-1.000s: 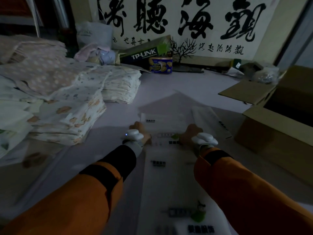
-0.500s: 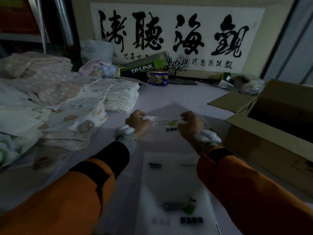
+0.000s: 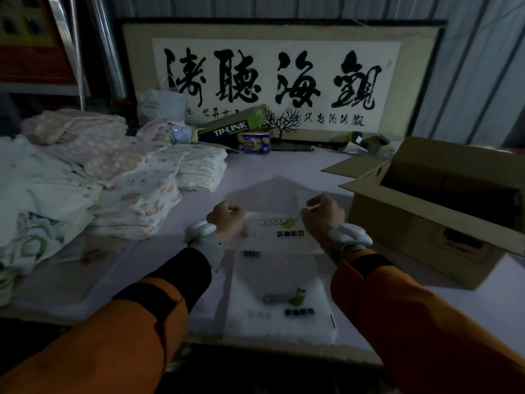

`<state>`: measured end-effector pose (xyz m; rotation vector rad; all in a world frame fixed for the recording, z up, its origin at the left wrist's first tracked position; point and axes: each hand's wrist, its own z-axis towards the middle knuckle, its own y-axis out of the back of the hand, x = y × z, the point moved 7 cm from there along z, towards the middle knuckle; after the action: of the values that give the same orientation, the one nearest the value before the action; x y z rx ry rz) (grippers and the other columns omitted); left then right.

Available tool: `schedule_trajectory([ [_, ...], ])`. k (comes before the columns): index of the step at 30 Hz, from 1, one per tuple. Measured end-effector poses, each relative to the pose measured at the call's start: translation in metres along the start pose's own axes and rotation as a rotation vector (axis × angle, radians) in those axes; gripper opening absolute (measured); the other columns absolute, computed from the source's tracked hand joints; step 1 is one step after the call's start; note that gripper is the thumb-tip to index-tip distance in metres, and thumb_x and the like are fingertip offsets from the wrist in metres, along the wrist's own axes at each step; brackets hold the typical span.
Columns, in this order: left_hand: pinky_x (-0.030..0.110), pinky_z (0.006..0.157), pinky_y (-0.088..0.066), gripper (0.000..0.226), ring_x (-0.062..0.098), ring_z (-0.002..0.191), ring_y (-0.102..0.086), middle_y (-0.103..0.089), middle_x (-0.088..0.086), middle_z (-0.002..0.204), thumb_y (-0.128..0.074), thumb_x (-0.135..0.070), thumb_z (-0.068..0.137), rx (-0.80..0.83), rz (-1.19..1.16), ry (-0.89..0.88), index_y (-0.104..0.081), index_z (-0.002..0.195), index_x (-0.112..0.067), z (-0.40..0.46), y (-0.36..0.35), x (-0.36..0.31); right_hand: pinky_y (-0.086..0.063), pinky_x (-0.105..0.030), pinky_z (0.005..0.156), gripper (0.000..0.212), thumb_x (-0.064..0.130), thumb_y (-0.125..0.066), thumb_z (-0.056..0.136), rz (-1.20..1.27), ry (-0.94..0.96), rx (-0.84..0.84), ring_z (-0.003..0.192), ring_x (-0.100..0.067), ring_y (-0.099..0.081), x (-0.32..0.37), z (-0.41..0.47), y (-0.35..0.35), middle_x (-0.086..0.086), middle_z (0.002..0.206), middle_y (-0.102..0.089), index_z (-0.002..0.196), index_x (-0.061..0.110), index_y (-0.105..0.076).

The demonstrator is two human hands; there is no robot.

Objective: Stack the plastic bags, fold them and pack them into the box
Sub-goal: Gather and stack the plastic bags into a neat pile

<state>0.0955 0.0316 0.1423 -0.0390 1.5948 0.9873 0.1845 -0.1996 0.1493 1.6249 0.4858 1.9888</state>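
Head view: our left hand (image 3: 226, 220) and right hand (image 3: 322, 216), both fisted, pinch the far edge of the plastic bags (image 3: 279, 282) and fold it back over the stack on the tabletop (image 3: 468, 305). The cardboard box (image 3: 420, 223) stands open just right of it; its interior is too dark to read. Folded cloths (image 3: 136, 200) are stacked at left.

Bare table (image 3: 284, 169) lies open ahead, hemmed by cloth piles (image 3: 136, 200) left and the open box (image 3: 426, 223) right.
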Motion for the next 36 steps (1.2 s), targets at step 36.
schedule_trajectory([
  [36,0.043,0.076,-0.061,0.028,0.034,0.087,-0.071,-0.072,0.021,0.098,-0.071,-0.014,0.076,0.250,0.222,0.142,-0.070,0.096,0.006,-0.062,-0.028,0.085,-0.041,-0.024,0.047,0.021,0.023,-0.065,0.081,-0.371,-0.084,0.519,0.057,-0.019,-0.057,-0.082,-0.078,-0.012,-0.007,0.072,-0.062,0.065,0.014,-0.055],
])
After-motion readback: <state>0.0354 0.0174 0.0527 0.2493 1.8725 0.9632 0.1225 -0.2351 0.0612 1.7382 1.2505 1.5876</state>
